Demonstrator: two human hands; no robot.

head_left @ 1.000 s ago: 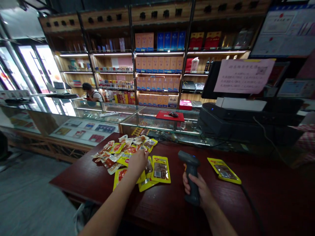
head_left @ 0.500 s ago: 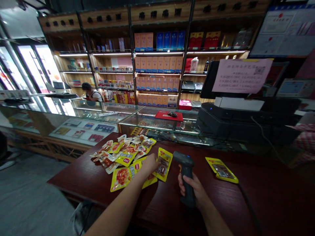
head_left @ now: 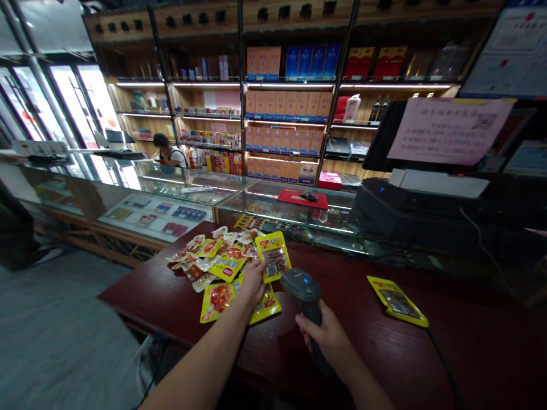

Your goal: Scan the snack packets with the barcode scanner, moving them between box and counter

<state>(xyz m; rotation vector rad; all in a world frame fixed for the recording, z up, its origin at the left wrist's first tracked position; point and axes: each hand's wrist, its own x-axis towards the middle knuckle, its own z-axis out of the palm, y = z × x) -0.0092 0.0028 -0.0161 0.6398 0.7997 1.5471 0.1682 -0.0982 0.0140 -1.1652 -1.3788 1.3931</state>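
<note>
My left hand (head_left: 253, 280) pinches a yellow snack packet (head_left: 274, 256) by its lower edge and holds it upright above the dark red counter (head_left: 342, 341). My right hand (head_left: 327, 335) is wrapped round the handle of a dark grey barcode scanner (head_left: 301, 286), whose head sits just right of the raised packet. Below and left of my left hand lies a pile of several yellow and clear snack packets (head_left: 216, 263).
One yellow packet (head_left: 397, 300) lies alone on the counter to the right. Behind it stands a black till (head_left: 427, 210) with a pink notice. Glass display cases (head_left: 171, 196) run along the back and left; a person (head_left: 167, 152) sits behind them before stocked shelves.
My left hand moved right from the pile, took one yellow packet and lifted it upright beside the scanner. My right hand has kept hold of the scanner.
</note>
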